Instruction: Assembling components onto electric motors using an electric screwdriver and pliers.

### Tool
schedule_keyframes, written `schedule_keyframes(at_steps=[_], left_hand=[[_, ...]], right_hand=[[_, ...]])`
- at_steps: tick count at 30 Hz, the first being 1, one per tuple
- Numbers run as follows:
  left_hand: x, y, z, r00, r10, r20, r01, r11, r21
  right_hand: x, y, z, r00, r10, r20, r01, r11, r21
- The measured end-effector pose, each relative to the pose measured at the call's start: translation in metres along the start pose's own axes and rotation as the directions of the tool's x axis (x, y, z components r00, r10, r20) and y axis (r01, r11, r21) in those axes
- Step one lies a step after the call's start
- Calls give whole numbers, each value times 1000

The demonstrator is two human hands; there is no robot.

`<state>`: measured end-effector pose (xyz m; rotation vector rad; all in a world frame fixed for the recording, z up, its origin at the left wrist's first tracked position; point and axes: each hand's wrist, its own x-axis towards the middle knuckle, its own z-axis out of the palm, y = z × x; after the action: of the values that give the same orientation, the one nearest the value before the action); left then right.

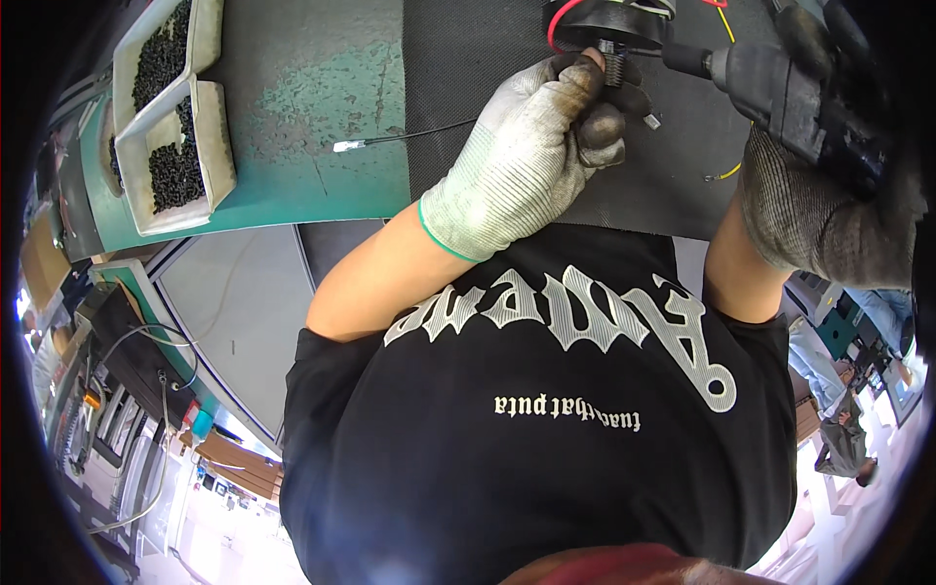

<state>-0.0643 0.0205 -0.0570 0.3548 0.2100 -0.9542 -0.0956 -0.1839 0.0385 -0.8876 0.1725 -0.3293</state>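
Observation:
My left hand (531, 146), in a white knit glove with dirty dark fingertips, is closed around a small black ribbed part (612, 66). This part sits against a black round housing (609, 21) at the top of the view. On the right, my right hand (829, 210), in a greyer glove, grips a dark power screwdriver (780, 93). The tool lies sideways, its nose pointing left at the ribbed part. Whether its bit touches the part is hard to make out. Some of the right fingers are lost in the dark rim.
Two white bins (200, 161) of small black pieces stand at the left of the worn green bench (322, 185). A black cable with a pale connector (349, 145) crosses a dark mat (439, 88). Red and yellow wires (726, 175) lie around the housing.

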Motion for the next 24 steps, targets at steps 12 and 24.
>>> schedule_keyframes(at_steps=[12,24], left_hand=[[2,-3,0,1000,6,-22,-4,995,102],[2,-3,1,998,-15,-66,19,998,57]], right_hand=[[-7,10,20,995,63,-74,-62,998,18],[-4,28,37,952,-102,-287,55,985,-165]])
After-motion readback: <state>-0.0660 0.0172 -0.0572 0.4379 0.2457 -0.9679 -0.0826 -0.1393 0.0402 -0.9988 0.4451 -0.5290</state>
